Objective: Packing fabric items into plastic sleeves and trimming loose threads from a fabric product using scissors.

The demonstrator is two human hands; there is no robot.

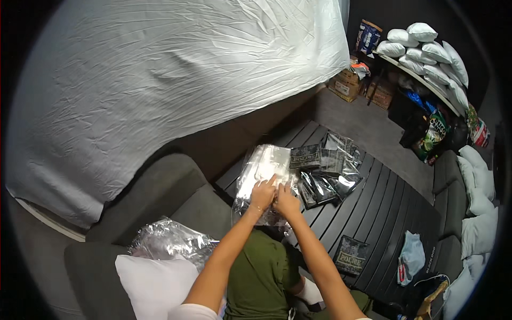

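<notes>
A stack of clear plastic bags (264, 162) lies on the near left end of the dark slatted table (392, 197), shining in the light. Both my hands meet at its near part. My left hand (262, 195) has its fingers bent onto the plastic, pinching at it. Close beside it, my right hand (287, 199) is closed on the plastic too; its fingertips are partly hidden. Just right of the bags, several flat dark printed packets (326, 160) in glossy wrapping lie in a loose heap. One more dark packet (351, 256) rests alone nearer to me.
A light blue cloth item (411, 257) lies at the table's right. On the grey sofa (154, 197) at left are a crumpled plastic bundle (173, 239) and a white pillow (157, 285). White pillows (426, 50) pile on a far shelf above cardboard boxes (345, 85). A pale sheet (202, 69) hangs at upper left.
</notes>
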